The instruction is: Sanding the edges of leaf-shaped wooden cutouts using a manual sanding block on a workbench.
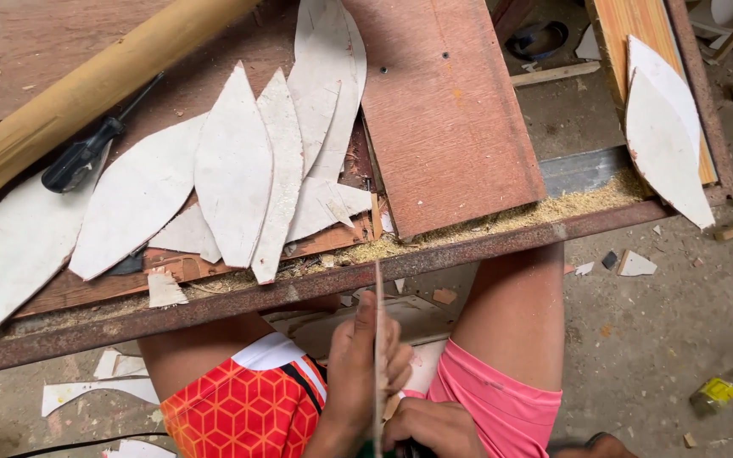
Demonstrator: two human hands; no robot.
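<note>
Fingers (396,360) of the left hand (358,373) are pressed flat against a thin white board piece (378,339) held edge-up below the rusty metal bench edge (299,293); the right hand (434,424) is curled around its bottom.

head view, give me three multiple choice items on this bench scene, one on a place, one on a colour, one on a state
1. Where does the screwdriver lie?
A. beside the bamboo pole
B. on the floor
C. on the red board

2. What colour are the leaf-shaped cutouts on the bench?
A. green
B. white
C. black

3. How is the thin strip held?
A. flat on the bench
B. edge-on, upright, in the left hand
C. lying loose on the floor

Answers:
1 A, its black handle rests right below the pole.
2 B, all show pale white faces.
3 B, the fingers wrap it while the right hand sits lower.
</note>
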